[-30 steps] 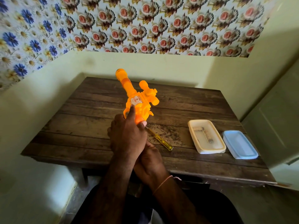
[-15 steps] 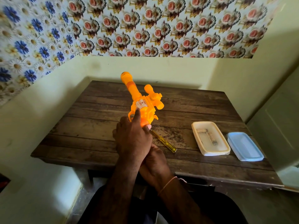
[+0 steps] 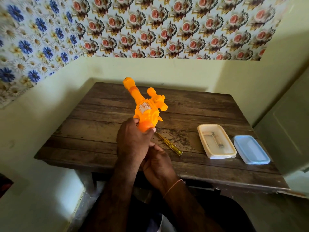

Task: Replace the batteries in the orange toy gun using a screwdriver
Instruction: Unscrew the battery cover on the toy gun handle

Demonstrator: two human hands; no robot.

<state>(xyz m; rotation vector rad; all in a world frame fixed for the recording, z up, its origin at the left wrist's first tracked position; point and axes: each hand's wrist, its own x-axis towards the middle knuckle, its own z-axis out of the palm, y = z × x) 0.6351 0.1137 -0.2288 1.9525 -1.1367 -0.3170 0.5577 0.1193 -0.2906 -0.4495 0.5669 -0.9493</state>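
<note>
Toy gun is held up above the wooden table, barrel pointing away toward the far wall, rear end low and near the person.

Left hand is wrapped around the rear part of the gun, fingers curled over it, thumb side up against the orange body. A firm hold.

Right hand sits just below and behind the left, fingers curled in toward the gun's handle. The handle itself is hidden by both hands, so I cannot tell whether the right hand grips it or works at something on it.

Screwdriver, yellow clear handle, lies flat on the table just right of the hands, tip toward the gun, untouched.

Further right of the screwdriver: 1 cream tray holding what look like 2 small cylinders, likely batteries, too blurred to confirm. Just beside the tray, on its right, 1 pale blue lid.

Judgement: the step in hand looks like locating the battery cover on the handle before any unscrewing. No screw or cover shows from this angle.

To do it well:
- Turn the gun so the cover faces up and into view.
- Keep the left hand as the clamp; free the right for the screwdriver.
- Rest the gun on the table while turning, so the tip does not slip off the screw.
- Drop the loosened screw into the tray; on the dark wood it would be easy to lose.
</note>
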